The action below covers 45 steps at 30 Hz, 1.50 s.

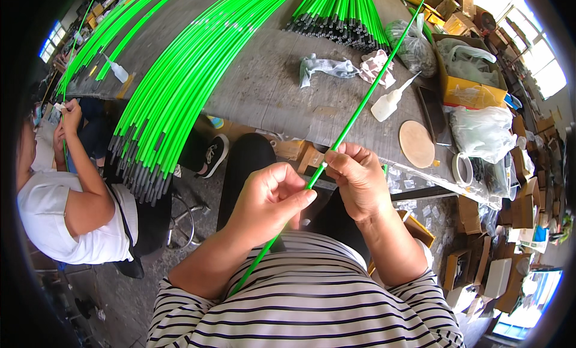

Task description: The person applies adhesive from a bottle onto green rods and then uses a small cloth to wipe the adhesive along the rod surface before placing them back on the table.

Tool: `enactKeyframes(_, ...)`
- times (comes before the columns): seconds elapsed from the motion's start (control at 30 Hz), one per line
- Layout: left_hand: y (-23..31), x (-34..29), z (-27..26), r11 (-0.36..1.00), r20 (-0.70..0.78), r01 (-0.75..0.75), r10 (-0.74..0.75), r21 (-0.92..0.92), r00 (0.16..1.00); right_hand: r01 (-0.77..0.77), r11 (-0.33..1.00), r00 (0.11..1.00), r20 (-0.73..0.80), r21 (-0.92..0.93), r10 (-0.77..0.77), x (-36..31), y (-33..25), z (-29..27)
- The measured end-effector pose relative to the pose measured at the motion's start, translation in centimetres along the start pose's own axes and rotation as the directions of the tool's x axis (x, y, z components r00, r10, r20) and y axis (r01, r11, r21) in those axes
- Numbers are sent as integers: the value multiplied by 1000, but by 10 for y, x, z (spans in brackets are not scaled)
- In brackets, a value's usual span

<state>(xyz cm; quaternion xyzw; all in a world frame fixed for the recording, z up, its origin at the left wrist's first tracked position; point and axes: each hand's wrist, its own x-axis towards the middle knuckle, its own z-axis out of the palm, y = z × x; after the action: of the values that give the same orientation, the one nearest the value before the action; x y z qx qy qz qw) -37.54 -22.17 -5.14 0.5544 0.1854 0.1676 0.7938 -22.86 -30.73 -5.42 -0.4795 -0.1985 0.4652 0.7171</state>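
A long, thin green rod runs slantwise from near my lap, past both hands, to the top right over the table. My left hand is closed on it, thumb and fingers pinching the shaft. Just farther up, my right hand pinches the same rod between thumb and fingers. Between the two hands, a small whitish patch shows on the shaft; I cannot make out what it is. Left of my hands, a large bundle of green rods with dark ends hangs over the table edge.
On the grey table lie another rod bundle, a grey cloth, a pink cloth, a white squeeze bottle, a round tan disc and a yellow box. At left sits another person, hands on a rod.
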Motion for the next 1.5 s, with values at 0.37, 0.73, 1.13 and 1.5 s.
enactKeyframes(0.37,5,-2,-1,993,20,71,-69,-90,997,-6,986,999,53,167,-3,-3,4,-10)
enactKeyframes(0.73,5,-5,-5,835,360,488,-387,-254,849,5,990,998,59,141,-13,-4,6,-3)
enactKeyframes(1.13,7,-7,2,947,181,312,-295,-74,938,23,989,1000,-24,146,-20,-9,5,-8)
enactKeyframes(1.5,-7,1,-4,475,721,727,-241,-496,649,119,975,976,161,189,-150,-8,8,-9)
